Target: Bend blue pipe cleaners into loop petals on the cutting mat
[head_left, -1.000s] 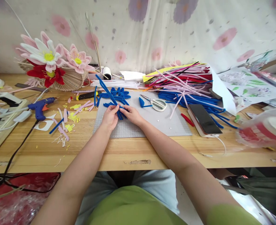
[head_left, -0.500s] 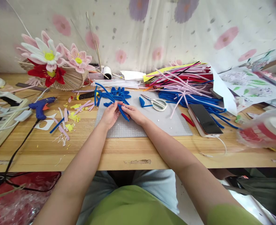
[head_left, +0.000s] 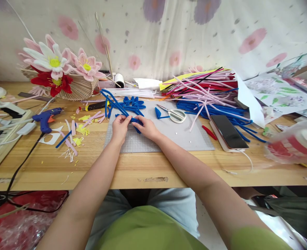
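Observation:
My left hand (head_left: 120,129) and my right hand (head_left: 146,127) meet over the grey cutting mat (head_left: 153,142). Both are closed on blue pipe cleaners (head_left: 114,100), whose long ends stick up past the left fingers toward the back left. A short blue end pokes out below the right fingertips; the fingers hide the part between. Just behind the hands lie blue pipe cleaner pieces (head_left: 134,103) bent into petal-like loops. To the right on the mat are scissors (head_left: 176,115) and a small folded blue piece (head_left: 158,113) with a stem.
A blue glue gun (head_left: 46,119) and yellow and pink scraps (head_left: 81,130) lie on the left. Pipe cleaner flowers (head_left: 55,64) stand behind them. Bundles of pipe cleaners (head_left: 208,86), a phone (head_left: 228,132) and a bagged cup (head_left: 296,142) occupy the right.
The blue pipe cleaners have turned in my fingers: two long ends now rise to the upper left, and less hangs below. My right hand has rolled over slightly.

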Motion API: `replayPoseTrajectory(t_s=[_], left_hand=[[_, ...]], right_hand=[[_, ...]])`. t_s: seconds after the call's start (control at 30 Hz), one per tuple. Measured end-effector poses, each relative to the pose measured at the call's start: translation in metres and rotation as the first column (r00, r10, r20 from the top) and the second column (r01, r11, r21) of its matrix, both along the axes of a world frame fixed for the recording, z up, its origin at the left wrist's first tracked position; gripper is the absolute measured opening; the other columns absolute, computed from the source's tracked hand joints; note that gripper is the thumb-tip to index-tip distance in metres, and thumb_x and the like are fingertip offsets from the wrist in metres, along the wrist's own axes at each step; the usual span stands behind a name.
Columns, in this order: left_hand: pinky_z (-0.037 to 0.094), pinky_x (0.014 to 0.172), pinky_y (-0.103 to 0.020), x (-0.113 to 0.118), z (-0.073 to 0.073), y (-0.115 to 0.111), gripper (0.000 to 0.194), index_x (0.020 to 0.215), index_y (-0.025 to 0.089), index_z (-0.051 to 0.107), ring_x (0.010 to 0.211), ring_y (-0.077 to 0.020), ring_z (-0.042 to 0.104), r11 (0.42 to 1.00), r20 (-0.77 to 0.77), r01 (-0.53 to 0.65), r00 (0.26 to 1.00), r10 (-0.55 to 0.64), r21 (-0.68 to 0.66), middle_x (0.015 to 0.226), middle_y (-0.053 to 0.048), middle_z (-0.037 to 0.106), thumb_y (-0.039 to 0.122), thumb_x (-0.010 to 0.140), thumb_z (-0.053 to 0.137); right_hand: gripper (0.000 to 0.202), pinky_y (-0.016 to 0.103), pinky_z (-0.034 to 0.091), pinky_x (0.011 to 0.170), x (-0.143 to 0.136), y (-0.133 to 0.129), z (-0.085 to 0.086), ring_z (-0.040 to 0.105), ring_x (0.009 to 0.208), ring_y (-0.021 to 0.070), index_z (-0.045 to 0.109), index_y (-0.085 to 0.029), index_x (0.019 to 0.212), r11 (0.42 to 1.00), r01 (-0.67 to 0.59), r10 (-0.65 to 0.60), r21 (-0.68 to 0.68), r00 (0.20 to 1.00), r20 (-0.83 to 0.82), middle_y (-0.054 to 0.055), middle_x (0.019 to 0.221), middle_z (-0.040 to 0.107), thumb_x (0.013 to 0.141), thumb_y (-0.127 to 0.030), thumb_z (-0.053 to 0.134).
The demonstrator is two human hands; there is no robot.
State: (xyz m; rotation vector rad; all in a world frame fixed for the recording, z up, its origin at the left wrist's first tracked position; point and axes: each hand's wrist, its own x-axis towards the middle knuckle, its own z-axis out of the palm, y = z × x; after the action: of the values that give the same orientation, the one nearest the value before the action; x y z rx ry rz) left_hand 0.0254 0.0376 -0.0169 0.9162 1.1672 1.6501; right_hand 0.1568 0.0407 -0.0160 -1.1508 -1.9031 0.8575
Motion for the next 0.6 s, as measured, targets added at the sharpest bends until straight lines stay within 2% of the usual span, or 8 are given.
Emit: replayPoseTrajectory(t_s=[0.07,0.17,0.33,0.43,0.6], left_hand=[[0.041,0.061,-0.021,0.000,0.000,0.000,0.026,0.056,0.016,0.050,0.054,-0.0067,0.049,1.000,-0.020,-0.018,1.000,0.018,0.000,0.053,0.005,0.052,0.026,0.059,0.073],[0.041,0.060,-0.021,0.000,0.002,0.000,0.026,0.053,0.016,0.049,0.052,-0.0062,0.048,0.999,-0.012,-0.043,0.999,0.043,-0.026,0.051,0.006,0.051,0.023,0.058,0.073],[0.044,0.059,-0.022,0.001,0.008,-0.002,0.025,0.053,0.015,0.048,0.057,-0.0093,0.056,0.990,0.169,-0.003,0.985,0.027,-0.142,0.057,0.001,0.058,0.021,0.060,0.071],[0.045,0.056,-0.022,0.003,0.012,-0.003,0.025,0.054,0.015,0.049,0.054,-0.0096,0.056,0.978,0.232,0.017,0.972,0.032,-0.208,0.057,0.000,0.059,0.021,0.060,0.072],[0.042,0.047,-0.018,0.007,0.014,-0.004,0.023,0.055,0.015,0.050,0.045,-0.0065,0.051,0.966,0.253,-0.034,0.962,0.102,-0.258,0.054,0.001,0.059,0.019,0.063,0.071]], right_hand=[[0.023,0.029,0.041,0.071,0.000,0.001,-0.001,0.055,0.073,0.0146,0.057,-0.019,0.087,1.000,0.018,-0.018,0.003,1.000,0.023,0.002,0.079,0.061,0.081,-0.040,0.050],[0.020,0.025,0.039,0.063,-0.001,0.001,-0.002,0.050,0.064,0.0115,0.053,-0.019,0.082,1.000,-0.007,0.005,-0.025,0.997,-0.079,-0.002,0.069,0.055,0.082,-0.038,0.048],[0.014,0.021,0.037,0.049,-0.008,0.000,-0.001,0.043,0.048,0.0082,0.043,-0.020,0.072,0.964,-0.114,0.044,-0.241,0.960,-0.277,-0.006,0.054,0.045,0.080,-0.030,0.048],[0.014,0.021,0.037,0.046,-0.010,0.000,-0.002,0.044,0.044,0.0081,0.041,-0.020,0.070,0.935,-0.140,0.038,-0.325,0.952,-0.303,-0.007,0.052,0.045,0.080,-0.027,0.048],[0.015,0.021,0.041,0.047,-0.011,0.000,-0.003,0.047,0.047,0.0085,0.041,-0.019,0.069,0.931,-0.125,0.015,-0.343,0.952,-0.306,-0.006,0.054,0.047,0.079,-0.028,0.050]])
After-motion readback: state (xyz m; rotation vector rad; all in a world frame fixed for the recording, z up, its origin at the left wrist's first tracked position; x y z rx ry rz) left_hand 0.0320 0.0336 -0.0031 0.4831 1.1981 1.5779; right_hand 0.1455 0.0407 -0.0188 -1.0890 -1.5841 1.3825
